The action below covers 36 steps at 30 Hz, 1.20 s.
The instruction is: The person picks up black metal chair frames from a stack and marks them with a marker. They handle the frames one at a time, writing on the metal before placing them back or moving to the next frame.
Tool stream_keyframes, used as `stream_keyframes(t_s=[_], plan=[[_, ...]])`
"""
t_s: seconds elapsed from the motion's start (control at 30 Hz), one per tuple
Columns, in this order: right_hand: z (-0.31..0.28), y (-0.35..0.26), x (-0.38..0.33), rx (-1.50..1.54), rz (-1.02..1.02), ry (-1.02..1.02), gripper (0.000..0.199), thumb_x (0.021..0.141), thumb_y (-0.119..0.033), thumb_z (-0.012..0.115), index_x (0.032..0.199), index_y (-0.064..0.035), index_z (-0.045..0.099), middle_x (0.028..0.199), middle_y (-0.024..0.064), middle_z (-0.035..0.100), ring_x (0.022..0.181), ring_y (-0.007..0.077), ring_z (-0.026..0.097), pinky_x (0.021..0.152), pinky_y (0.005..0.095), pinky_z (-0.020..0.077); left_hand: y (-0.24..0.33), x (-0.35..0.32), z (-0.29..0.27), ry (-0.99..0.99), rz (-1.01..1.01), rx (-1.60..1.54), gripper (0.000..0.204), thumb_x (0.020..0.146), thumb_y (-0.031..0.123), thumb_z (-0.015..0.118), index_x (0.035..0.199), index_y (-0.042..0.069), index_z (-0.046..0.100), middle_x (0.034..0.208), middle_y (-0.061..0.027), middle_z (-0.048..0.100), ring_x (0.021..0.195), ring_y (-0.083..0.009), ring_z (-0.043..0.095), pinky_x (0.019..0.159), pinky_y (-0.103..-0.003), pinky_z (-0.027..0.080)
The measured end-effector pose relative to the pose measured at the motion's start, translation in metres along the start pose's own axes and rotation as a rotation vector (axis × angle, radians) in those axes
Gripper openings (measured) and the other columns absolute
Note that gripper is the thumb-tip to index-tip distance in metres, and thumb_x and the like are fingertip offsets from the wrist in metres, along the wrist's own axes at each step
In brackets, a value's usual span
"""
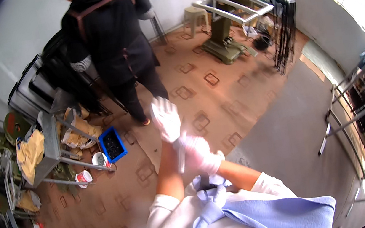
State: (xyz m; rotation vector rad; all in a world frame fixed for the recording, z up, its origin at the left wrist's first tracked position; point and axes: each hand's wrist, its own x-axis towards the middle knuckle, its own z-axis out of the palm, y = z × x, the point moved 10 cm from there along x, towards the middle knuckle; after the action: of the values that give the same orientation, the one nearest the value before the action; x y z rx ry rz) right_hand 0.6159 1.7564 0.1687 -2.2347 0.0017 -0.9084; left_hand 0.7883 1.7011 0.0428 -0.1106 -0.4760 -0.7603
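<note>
My left hand (166,117) is raised in front of me in a white glove, fingers straight and close together, holding nothing. My right hand (200,154), also in a white glove, is closed at my left wrist, pinching the stretched cuff of the left glove (181,153). Both bare forearms rise from white sleeves, above a light blue apron (269,213) tied at my waist. The hands are held over the floor and touch nothing else.
A person in black clothes (110,40) stands at the upper left. A blue crate of dark small parts (112,144) and white tubs (100,159) sit beside a grey metal stand (50,145) with yellow cloth. A green machine (223,35) and stool (194,16) stand behind; metal racks (357,109) are right.
</note>
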Motion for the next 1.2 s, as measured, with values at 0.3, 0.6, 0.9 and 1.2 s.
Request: stream_keyframes(t_s=[0.3, 0.6, 0.9, 1.2], plan=[[-0.216, 0.187, 0.021, 1.209, 0.246, 0.907, 0.004, 0.088, -0.008, 0.043, 0.091, -0.0090, 0.042, 0.097, 0.0191, 0.057, 0.081, 0.0233, 0.059, 0.067, 0.0325, 0.0512, -0.161, 0.065, 0.117, 0.046, -0.288, 1.239, 0.018, 0.084, 0.009, 0.055, 0.101, 0.002, 0.055, 0.090, -0.0038, 0.059, 0.082, -0.0073, 0.054, 0.074, -0.021, 0.044], [-0.327, 0.301, 0.030, 1.156, 0.284, 0.829, 0.020, 0.081, -0.001, 0.051, 0.097, -0.0084, 0.042, 0.109, 0.0183, 0.054, 0.087, 0.0199, 0.056, 0.067, 0.0289, 0.0492, -0.382, 0.131, 0.093, -0.094, -0.639, 0.944, 0.020, 0.079, 0.005, 0.060, 0.096, 0.001, 0.051, 0.087, -0.0028, 0.057, 0.080, -0.0072, 0.052, 0.073, -0.022, 0.044], [-0.450, 0.362, 0.019, 0.760, 0.243, 0.919, 0.036, 0.089, -0.034, 0.047, 0.111, -0.0088, 0.038, 0.109, 0.0170, 0.054, 0.100, 0.0245, 0.054, 0.086, 0.0323, 0.0428, -0.489, 0.198, 0.062, -0.448, -0.514, 1.434, 0.025, 0.081, 0.005, 0.057, 0.105, 0.000, 0.053, 0.097, -0.0051, 0.060, 0.089, -0.0094, 0.055, 0.082, -0.023, 0.042], [-0.551, 0.434, 0.020, 0.422, 0.463, 1.131, 0.033, 0.086, -0.031, 0.053, 0.091, 0.0016, 0.059, 0.068, 0.0056, 0.059, 0.052, 0.0085, 0.050, 0.046, 0.0207, 0.0373, -0.584, 0.301, 0.037, -0.469, -0.460, 1.267, 0.023, 0.076, -0.005, 0.058, 0.097, 0.002, 0.056, 0.090, -0.0038, 0.059, 0.083, -0.0098, 0.054, 0.078, -0.023, 0.042]])
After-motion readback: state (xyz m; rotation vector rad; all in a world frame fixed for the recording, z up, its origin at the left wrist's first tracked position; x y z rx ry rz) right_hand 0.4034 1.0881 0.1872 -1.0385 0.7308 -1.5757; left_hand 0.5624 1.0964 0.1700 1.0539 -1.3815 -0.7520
